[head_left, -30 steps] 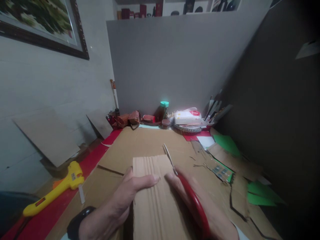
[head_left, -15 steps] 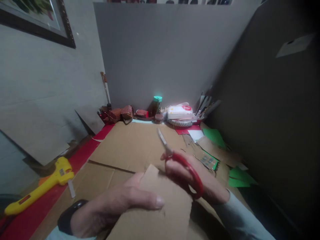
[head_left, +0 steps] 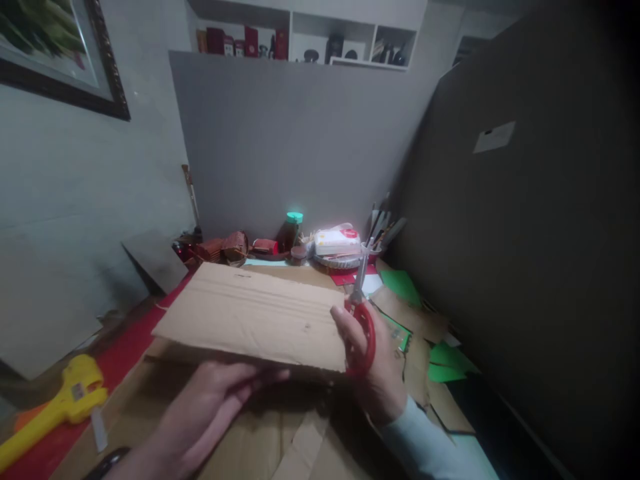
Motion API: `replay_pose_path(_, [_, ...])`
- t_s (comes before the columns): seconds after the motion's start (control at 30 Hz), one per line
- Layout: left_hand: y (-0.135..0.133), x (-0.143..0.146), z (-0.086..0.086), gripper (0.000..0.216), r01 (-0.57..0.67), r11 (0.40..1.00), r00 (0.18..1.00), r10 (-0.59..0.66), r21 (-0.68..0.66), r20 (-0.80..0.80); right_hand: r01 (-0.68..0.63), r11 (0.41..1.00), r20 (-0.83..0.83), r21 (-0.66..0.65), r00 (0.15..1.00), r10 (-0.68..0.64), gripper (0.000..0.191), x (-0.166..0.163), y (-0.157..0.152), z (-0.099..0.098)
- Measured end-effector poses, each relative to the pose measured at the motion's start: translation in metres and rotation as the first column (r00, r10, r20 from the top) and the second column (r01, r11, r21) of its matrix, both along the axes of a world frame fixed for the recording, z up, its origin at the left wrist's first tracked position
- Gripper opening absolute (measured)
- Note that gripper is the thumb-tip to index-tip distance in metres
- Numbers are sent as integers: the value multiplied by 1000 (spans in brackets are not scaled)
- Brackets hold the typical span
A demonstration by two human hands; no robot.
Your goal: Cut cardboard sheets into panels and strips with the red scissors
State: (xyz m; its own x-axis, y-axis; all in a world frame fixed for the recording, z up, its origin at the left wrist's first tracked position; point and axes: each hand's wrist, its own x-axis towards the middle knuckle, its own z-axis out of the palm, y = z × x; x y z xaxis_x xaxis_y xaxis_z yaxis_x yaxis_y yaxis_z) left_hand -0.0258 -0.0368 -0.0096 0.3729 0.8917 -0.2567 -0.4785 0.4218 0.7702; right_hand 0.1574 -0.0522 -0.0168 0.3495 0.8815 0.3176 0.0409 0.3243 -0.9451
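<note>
A flat piece of brown cardboard [head_left: 240,313] is held up tilted over the work surface. My right hand [head_left: 375,367] grips red-handled scissors [head_left: 367,333], their blades pointing up and away. Its thumb lies over the right edge of the cardboard. My left hand [head_left: 215,407] is under the near edge of the cardboard with its fingers stretched out; whether they touch the underside I cannot tell. Below, a narrow cardboard strip [head_left: 305,447] lies on a larger cardboard sheet [head_left: 255,433].
At the left, a yellow glue gun [head_left: 75,393] rests on red material. Along the back stand a jar with a teal lid [head_left: 295,219], a white tissue pack [head_left: 336,241] and a holder of brushes [head_left: 380,230]. Green paper pieces [head_left: 400,285] and cardboard scraps lie right.
The cardboard has swung up and away, its broad face now showing. My left hand has let go of the smaller cardboard piece. My right hand has taken the cardboard's edge, scissors still held. The view has tilted up.
</note>
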Motion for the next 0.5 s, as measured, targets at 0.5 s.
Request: replay_pose_path(0.5, [13, -22, 11, 47, -388, 921, 921, 386, -33, -63, -259, 947, 252, -189, 920, 302, 30, -26, -23, 2])
